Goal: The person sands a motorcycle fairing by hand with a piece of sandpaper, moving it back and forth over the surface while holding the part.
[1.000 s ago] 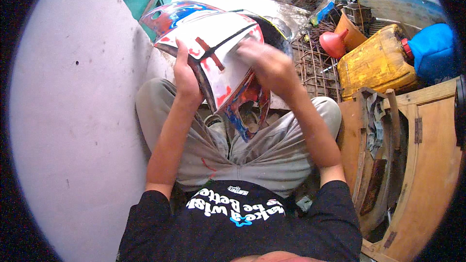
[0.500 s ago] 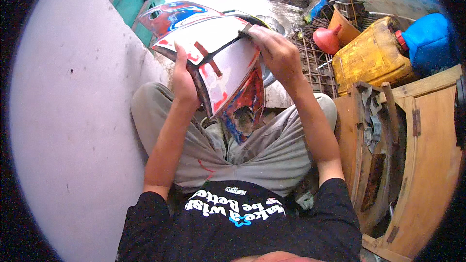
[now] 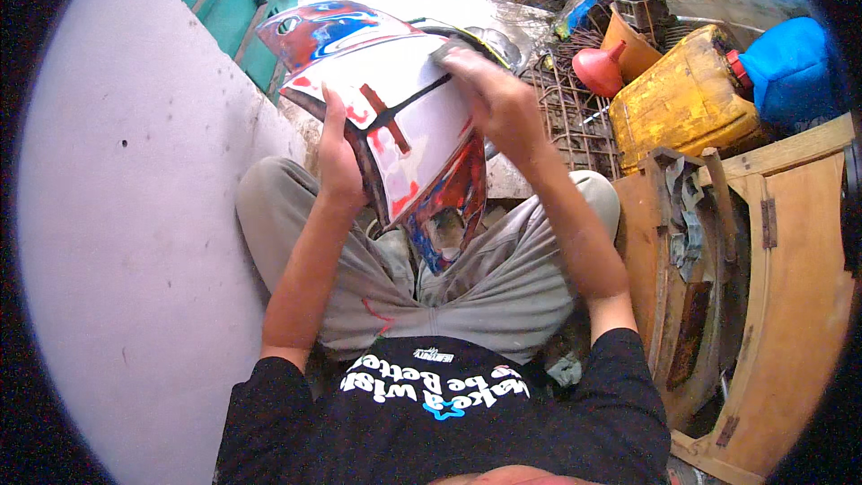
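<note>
A motorcycle fairing panel (image 3: 422, 130), white with red and blue patches and a dark groove across it, is held above my lap. My left hand (image 3: 339, 157) grips its left edge, thumb on top and the other fingers hidden underneath. Over the upper right part of the panel, my right hand (image 3: 503, 99) presses a small dark sheet (image 3: 440, 53), like sandpaper, against the surface. Its fingers are bent and slightly smeared by motion. Toward me, the panel's red and blue lower end has an opening and hangs between my knees.
A pale wall (image 3: 135, 242) rises close on my left. To the right are a yellow jerrycan (image 3: 673, 99), a red funnel (image 3: 599, 69), a blue container (image 3: 795, 72) and a rusty wire grid (image 3: 575, 117). Nearer stands a wooden frame (image 3: 790, 278). A green metal gate (image 3: 215, 0) is behind.
My right hand has slid a little to the left and up along the panel with the dark sheet. My left hand keeps its grip, and the panel has barely shifted.
</note>
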Motion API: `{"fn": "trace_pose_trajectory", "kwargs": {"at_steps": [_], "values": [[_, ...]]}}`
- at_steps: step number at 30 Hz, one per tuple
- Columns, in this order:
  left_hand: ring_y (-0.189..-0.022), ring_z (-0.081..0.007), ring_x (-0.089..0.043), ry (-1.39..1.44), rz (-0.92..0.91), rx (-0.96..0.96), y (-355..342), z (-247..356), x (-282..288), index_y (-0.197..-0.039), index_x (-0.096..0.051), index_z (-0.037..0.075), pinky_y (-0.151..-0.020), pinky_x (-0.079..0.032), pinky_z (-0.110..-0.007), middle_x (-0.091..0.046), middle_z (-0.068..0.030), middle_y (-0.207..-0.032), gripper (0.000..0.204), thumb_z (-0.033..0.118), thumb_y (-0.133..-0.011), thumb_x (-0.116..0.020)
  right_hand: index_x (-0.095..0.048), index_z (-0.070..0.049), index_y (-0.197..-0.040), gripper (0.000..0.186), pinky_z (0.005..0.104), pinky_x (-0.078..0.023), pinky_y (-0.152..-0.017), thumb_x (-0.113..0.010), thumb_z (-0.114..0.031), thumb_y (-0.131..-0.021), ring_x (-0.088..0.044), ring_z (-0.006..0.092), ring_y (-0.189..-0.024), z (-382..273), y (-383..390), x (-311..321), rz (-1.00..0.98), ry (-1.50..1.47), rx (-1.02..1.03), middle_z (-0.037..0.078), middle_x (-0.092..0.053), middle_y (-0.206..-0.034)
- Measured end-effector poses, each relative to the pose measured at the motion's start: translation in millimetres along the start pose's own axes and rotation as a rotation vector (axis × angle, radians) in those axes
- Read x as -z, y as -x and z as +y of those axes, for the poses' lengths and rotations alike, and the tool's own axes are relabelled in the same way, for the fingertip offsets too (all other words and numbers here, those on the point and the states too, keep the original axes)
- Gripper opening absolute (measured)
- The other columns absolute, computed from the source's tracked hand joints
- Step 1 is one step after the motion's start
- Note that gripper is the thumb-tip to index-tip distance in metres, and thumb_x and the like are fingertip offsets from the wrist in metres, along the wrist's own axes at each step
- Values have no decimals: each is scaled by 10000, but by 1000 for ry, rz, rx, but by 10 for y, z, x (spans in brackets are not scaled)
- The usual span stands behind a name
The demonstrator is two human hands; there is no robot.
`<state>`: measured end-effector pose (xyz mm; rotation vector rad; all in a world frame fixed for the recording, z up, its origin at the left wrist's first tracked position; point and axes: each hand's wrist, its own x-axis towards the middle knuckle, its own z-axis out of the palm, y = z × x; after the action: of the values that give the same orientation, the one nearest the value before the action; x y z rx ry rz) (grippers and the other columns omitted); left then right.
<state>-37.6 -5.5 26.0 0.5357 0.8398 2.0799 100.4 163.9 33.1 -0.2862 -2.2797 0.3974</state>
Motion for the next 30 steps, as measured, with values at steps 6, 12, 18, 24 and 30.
{"fn": "trace_pose_trajectory", "kwargs": {"at_steps": [6,12,18,24,30], "values": [[-1153,-258,-620,282,-292,183,-8,-74,192,-1426,-398,34,-997,-510,-417,-579,-145,-1312,651,561,-1050,-332,-658,-75,-1225,338,393,-533,-994,-550,-121,-908,-662,269,-1163,-356,127,-182,-47,-48,397,132,-678,-1256],[-1177,-275,-609,-29,-15,93,59,-66,11,-1446,-369,36,-1021,-493,-425,-575,-150,-1317,652,554,-1055,-310,-681,-54,-1178,275,375,-574,-877,-629,-59,-908,-707,303,-1036,-42,-36,-99,79,-72,5,195,-713,-1090],[-1171,-234,-609,-63,-168,75,51,-118,95,-1439,-408,44,-1010,-495,-383,-583,-127,-1308,680,583,-1053,-257,-672,-68,-1198,378,411,-533,-985,-606,-17,-829,-665,315,-1148,-309,-49,-145,7,-40,335,167,-693,-1199],[-1194,-245,-597,-195,-77,30,68,-92,2,-1444,-401,31,-1033,-481,-400,-557,-135,-1350,683,575,-1055,-260,-658,-42,-1222,324,400,-529,-991,-604,-30,-903,-661,315,-1147,-15,-63,-152,93,-63,86,187,-685,-1205],[-1216,-273,-587,-71,-81,34,41,-105,-47,-1435,-404,31,-1034,-486,-427,-570,-156,-1336,715,613,-1032,-300,-678,-50,-1181,363,402,-532,-1000,-613,5,-828,-666,297,-1152,-161,96,-63,-19,-87,350,147,-697,-1204]]}}
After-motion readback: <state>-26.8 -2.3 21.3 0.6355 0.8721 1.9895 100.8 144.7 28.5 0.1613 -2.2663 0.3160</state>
